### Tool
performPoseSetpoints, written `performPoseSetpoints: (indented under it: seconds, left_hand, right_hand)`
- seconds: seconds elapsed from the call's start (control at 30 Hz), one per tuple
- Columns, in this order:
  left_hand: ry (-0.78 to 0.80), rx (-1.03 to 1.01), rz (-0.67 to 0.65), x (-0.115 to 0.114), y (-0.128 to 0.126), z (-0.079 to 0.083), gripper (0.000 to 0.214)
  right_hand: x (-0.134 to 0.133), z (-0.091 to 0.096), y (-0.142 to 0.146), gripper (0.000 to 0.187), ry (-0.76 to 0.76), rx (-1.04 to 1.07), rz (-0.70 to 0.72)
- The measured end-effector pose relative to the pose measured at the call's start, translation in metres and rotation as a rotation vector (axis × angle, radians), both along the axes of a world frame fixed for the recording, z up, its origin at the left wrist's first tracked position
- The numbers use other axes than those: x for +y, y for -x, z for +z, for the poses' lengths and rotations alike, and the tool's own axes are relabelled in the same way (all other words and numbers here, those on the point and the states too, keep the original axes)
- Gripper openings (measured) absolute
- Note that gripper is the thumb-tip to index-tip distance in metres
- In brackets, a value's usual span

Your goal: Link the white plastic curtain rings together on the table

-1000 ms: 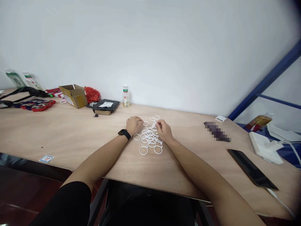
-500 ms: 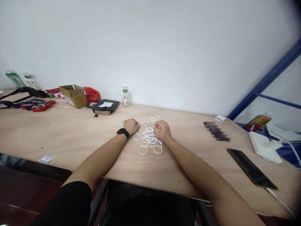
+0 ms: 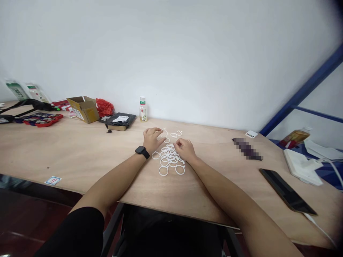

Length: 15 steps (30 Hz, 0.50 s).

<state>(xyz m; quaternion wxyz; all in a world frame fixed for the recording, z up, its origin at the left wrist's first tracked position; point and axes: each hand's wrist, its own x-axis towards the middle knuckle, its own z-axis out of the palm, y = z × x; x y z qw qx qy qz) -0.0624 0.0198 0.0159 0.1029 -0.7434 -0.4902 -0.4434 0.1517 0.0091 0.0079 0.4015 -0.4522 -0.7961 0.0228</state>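
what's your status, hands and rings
Left hand touching a loose ring on the pile's far side. Right hand curled on the pile of white rings, grip unclear. Bottle behind, apart.

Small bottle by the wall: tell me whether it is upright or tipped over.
Upright. The small bottle stands on its base on the table close to the wall, with its cap at the top.

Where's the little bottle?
In the head view, the bottle stands at the table's back edge by the wall, just right of the black packet.
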Motion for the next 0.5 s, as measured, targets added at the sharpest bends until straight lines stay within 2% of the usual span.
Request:
performPoseSetpoints:
  seconds: [0.2,0.3,0.5]
  left_hand:
    - [-0.103,0.138,-0.259,-0.010,-0.010,0.004,0.030]
    - [-0.122,0.209,-0.362,-0.013,-0.013,0.006,0.027]
    - [-0.117,0.310,-0.431,-0.018,-0.016,0.009,0.024]
  right_hand:
    - [0.000,0.001,-0.002,0.012,-0.059,0.071,0.043]
    - [-0.002,0.001,-0.003,0.023,-0.084,0.130,0.102]
    - [-0.004,0.000,-0.004,0.031,-0.113,0.186,0.208]
